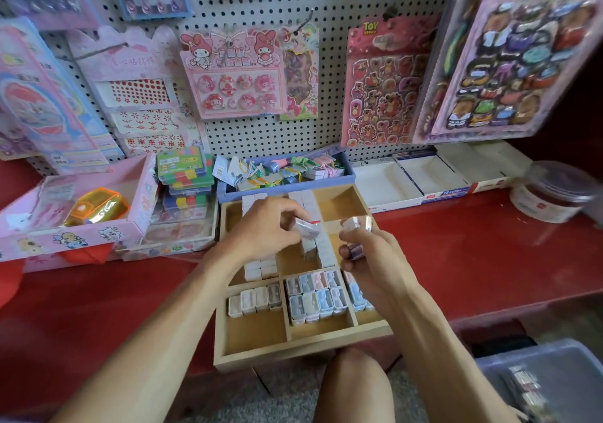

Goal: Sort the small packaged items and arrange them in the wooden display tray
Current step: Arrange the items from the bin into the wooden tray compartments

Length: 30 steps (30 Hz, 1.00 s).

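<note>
A wooden display tray (254, 350) with several compartments lies on the red shelf in front of me, its near edge overhanging. Rows of small packaged items (318, 295) in pastel colours fill the near middle compartment, and white ones (254, 300) stand at the near left. My left hand (264, 230) hovers over the tray's middle and pinches a small clear packet (308, 230). Above the tray's right side, my right hand (365, 253) grips several small packets (357, 225); one sticks up above the fingers.
A blue tray (347, 174) of small trinkets sits behind the wooden tray. A pink box (140, 200) and stacked colour cases (184, 169) stand left. White open boxes (411, 187) and a round tub (551, 194) stand right. A pegboard (329, 4) with sticker sheets rises behind. A grey bin (551, 377) is at lower right.
</note>
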Available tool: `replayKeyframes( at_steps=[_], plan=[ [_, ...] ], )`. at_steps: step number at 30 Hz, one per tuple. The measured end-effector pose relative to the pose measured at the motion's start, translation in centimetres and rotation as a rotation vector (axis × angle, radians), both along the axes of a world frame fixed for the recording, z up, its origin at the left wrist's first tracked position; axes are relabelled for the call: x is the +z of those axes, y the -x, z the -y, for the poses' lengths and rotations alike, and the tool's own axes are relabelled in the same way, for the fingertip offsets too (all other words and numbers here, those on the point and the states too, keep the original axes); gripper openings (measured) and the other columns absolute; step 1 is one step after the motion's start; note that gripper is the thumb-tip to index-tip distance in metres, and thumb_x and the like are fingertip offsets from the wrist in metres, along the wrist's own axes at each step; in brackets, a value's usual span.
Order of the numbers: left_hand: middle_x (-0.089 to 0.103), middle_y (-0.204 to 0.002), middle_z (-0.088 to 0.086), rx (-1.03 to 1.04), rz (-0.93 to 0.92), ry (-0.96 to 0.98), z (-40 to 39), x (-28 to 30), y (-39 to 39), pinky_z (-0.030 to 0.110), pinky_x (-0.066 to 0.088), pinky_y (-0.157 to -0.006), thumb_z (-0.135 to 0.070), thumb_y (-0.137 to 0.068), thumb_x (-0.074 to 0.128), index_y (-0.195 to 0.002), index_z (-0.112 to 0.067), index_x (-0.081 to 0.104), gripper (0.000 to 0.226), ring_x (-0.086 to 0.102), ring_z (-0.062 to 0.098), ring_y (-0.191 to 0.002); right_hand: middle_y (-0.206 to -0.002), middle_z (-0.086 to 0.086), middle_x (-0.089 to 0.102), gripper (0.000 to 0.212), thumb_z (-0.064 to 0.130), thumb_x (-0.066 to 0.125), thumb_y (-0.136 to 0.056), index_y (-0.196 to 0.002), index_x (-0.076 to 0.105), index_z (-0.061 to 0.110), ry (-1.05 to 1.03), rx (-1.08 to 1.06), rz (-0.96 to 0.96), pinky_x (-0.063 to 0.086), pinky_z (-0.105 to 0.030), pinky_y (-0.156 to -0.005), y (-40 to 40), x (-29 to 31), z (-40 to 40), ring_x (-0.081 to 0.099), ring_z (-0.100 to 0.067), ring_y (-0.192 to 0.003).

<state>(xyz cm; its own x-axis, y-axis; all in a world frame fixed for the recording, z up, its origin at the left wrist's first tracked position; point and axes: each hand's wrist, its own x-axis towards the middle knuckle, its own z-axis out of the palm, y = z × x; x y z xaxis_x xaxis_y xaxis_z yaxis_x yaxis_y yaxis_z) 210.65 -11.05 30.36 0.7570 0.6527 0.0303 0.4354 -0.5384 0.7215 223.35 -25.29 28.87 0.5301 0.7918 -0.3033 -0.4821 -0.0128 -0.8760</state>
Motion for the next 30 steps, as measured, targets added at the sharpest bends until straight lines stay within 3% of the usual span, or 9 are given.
replayKeyframes(
  at_steps=[1,4,8,11,14,18,24,27,30],
  plan=[
    [0.064,-0.076,-0.008,0.002,-0.056,-0.040,0.0,-0.3,0.0,0.008,0.040,-0.057,-0.007,-0.080,0.074,-0.096,-0.017,0.071,0.019,0.056,-0.002,-0.060,-0.080,-0.010,0.047,0.010,-0.007,0.050,-0.092,-0.094,0.055,0.002,0.001,0.000,-0.006,0.034,-0.026,-0.050,-0.3,-0.2,0.4,0.046,-0.012,-0.058],
    [0.054,-0.069,-0.016,-0.003,-0.152,-0.089,0.3,-0.9,-0.4,0.009,0.038,-0.054,-0.005,-0.080,0.071,-0.089,-0.020,0.065,0.018,0.050,-0.005,-0.059,-0.078,-0.008,0.061,0.008,-0.001,0.054,-0.095,-0.094,0.062,0.001,0.063,0.026,0.128,0.043,-0.029,-0.057,-1.0,-0.8,1.8,0.055,-0.014,-0.063],
    [0.060,-0.079,-0.010,-0.052,-0.235,-0.124,0.6,-2.3,-1.6,0.011,0.040,-0.058,-0.007,-0.079,0.073,-0.093,-0.019,0.067,0.020,0.052,-0.002,-0.067,-0.093,0.001,0.077,0.011,0.016,0.061,-0.098,-0.101,0.071,0.013,0.114,0.053,0.288,0.048,-0.029,-0.067,-1.5,-1.2,3.3,0.068,-0.009,-0.075],
    [0.062,-0.087,-0.010,-0.033,-0.243,-0.175,0.7,-3.4,-2.3,0.020,0.045,-0.065,-0.013,-0.080,0.077,-0.094,-0.022,0.066,0.020,0.053,-0.002,-0.073,-0.097,0.001,0.077,0.013,0.022,0.062,-0.099,-0.104,0.069,0.013,0.106,0.064,0.319,0.047,-0.022,-0.055,-1.8,-1.3,3.7,0.069,-0.011,-0.073],
    [0.060,-0.090,-0.009,-0.061,-0.246,-0.225,1.0,-4.3,-2.8,0.027,0.049,-0.072,-0.011,-0.077,0.078,-0.088,-0.024,0.062,0.023,0.057,0.008,-0.082,-0.083,-0.002,0.074,0.018,0.024,0.061,-0.100,-0.099,0.066,0.007,0.109,0.065,0.345,0.043,-0.023,-0.049,-2.0,-1.5,3.8,0.061,-0.011,-0.058],
    [0.056,-0.091,-0.007,-0.061,-0.251,-0.273,1.2,-4.9,-3.0,0.024,0.043,-0.071,-0.008,-0.076,0.075,-0.086,-0.025,0.058,0.026,0.053,0.010,-0.084,-0.060,0.001,0.055,0.015,0.014,0.056,-0.101,-0.092,0.067,0.010,0.162,0.062,0.349,0.041,-0.022,-0.047,-2.2,-2.1,3.6,0.047,-0.011,-0.052],
    [0.060,-0.094,-0.009,-0.052,-0.284,-0.228,0.7,-3.9,-2.9,0.029,0.052,-0.077,-0.012,-0.078,0.078,-0.099,-0.022,0.068,0.025,0.056,0.004,-0.079,-0.058,0.006,0.057,0.016,0.007,0.054,-0.100,-0.093,0.068,0.008,0.126,0.113,0.362,0.041,-0.022,-0.049,-1.7,-1.7,3.3,0.047,-0.008,-0.054],
    [0.066,-0.091,-0.010,0.018,-0.146,-0.199,0.6,-2.8,-2.7,0.025,0.051,-0.075,-0.020,-0.091,0.066,-0.101,-0.019,0.071,0.011,0.058,0.004,-0.078,-0.056,0.007,0.056,0.015,0.008,0.056,-0.100,-0.090,0.067,0.007,0.107,0.138,0.378,0.039,-0.023,-0.050,-1.6,-1.5,2.9,0.045,-0.008,-0.052],
    [0.072,-0.095,-0.008,-0.006,0.056,0.097,1.6,-1.5,-2.3,0.021,0.050,-0.058,-0.028,-0.096,0.060,-0.099,-0.018,0.073,0.017,0.065,0.006,-0.080,-0.059,0.004,0.056,0.013,0.009,0.057,-0.100,-0.093,0.068,0.005,0.098,0.153,0.391,0.040,-0.023,-0.051,-1.4,-1.5,2.3,0.046,-0.011,-0.055]
  ],
)
